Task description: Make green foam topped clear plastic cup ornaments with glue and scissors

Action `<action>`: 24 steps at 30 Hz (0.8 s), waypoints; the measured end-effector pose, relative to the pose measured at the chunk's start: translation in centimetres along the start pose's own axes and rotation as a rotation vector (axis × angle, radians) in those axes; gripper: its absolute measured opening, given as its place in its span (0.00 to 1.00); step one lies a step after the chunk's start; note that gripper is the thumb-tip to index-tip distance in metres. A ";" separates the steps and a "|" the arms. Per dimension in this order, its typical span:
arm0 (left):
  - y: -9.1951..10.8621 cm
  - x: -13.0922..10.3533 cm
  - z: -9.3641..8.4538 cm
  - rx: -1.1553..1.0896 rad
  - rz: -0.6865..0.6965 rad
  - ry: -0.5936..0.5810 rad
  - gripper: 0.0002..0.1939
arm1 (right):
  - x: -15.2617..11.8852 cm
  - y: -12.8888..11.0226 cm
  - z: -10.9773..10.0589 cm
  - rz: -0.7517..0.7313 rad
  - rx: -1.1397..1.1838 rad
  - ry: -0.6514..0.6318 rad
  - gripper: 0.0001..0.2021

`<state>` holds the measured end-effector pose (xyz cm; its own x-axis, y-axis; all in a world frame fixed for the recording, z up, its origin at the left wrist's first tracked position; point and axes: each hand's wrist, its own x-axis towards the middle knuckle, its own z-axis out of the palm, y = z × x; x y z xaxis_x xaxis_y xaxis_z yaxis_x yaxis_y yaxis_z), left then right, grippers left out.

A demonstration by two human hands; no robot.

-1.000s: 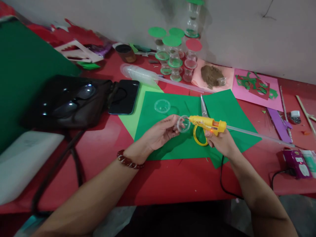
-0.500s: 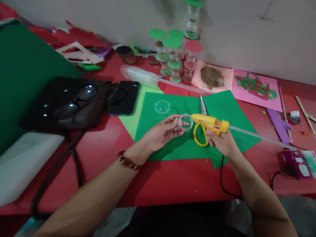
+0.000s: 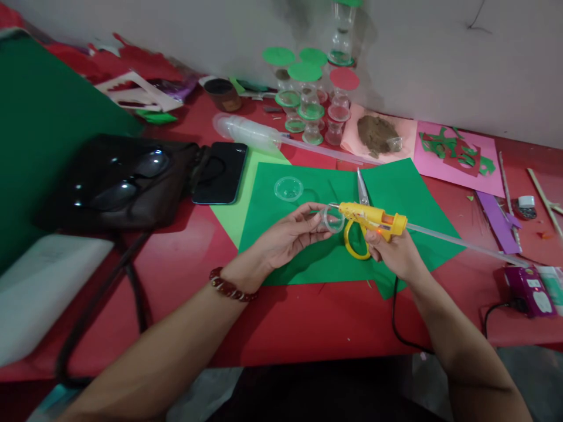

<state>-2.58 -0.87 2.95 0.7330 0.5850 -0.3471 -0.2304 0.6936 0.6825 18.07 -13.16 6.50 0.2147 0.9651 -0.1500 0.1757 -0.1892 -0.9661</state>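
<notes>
My left hand [image 3: 292, 234] pinches a small clear plastic cup [image 3: 333, 219] by its side, the round rim turned toward my right hand. In my right hand [image 3: 389, 249] is a yellow hot glue gun [image 3: 367, 215], its metal nozzle at the cup's rim. A long clear glue stick [image 3: 457, 239] sticks out of the gun's back. Scissors with yellow handles [image 3: 355, 249] lie under the gun on green paper sheets [image 3: 303, 266]. A second clear cup [image 3: 288, 189] rests on the green paper beyond my left hand.
Several joined clear cups with paper discs [image 3: 311, 111] stand along the wall. Brown sand [image 3: 376, 133] and paper scraps [image 3: 457, 153] lie on pink sheets. On the left are a phone [image 3: 220, 174] and sunglasses on a dark bag [image 3: 176, 199]. A purple power box [image 3: 530, 293] sits right.
The cup in my left hand has turned and shifted slightly right against the nozzle. My right hand and the glue gun have barely moved.
</notes>
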 end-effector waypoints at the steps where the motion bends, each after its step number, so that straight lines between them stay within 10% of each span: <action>1: -0.1 0.0 -0.1 0.002 0.007 0.002 0.15 | 0.0 0.0 0.0 -0.001 0.003 -0.002 0.26; 24: -0.2 0.6 -0.7 0.002 0.065 0.004 0.18 | -0.5 0.0 0.2 0.015 0.032 -0.052 0.24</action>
<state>-2.58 -0.36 2.18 0.7138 0.6305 -0.3051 -0.2758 0.6534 0.7050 17.78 -13.65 6.50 0.1664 0.9704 -0.1749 0.1414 -0.1990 -0.9697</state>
